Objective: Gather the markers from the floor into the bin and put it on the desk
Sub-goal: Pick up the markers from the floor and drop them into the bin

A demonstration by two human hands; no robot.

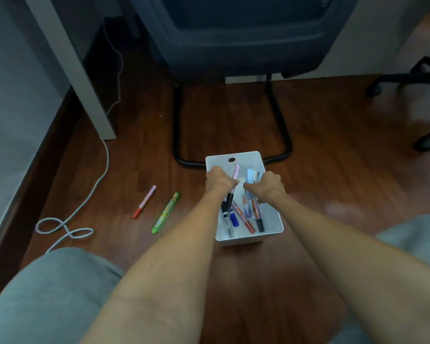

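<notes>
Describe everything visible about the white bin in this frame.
The white bin is a rectangular, open-topped container that looks like matte plastic, with rounded corners and a small oval hole near the top of its far wall. It stands upright on the wooden floor, just in front of the black chair base. Inside lie many markers, loosely piled. The left hand and right hand reach into it, the left gripping a pink marker. Two markers lie on the floor to its left.

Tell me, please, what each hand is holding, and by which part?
Left hand grips a pink-capped marker mid-barrel over the white plastic bin; right hand clutches several markers, hold unclear.
</notes>
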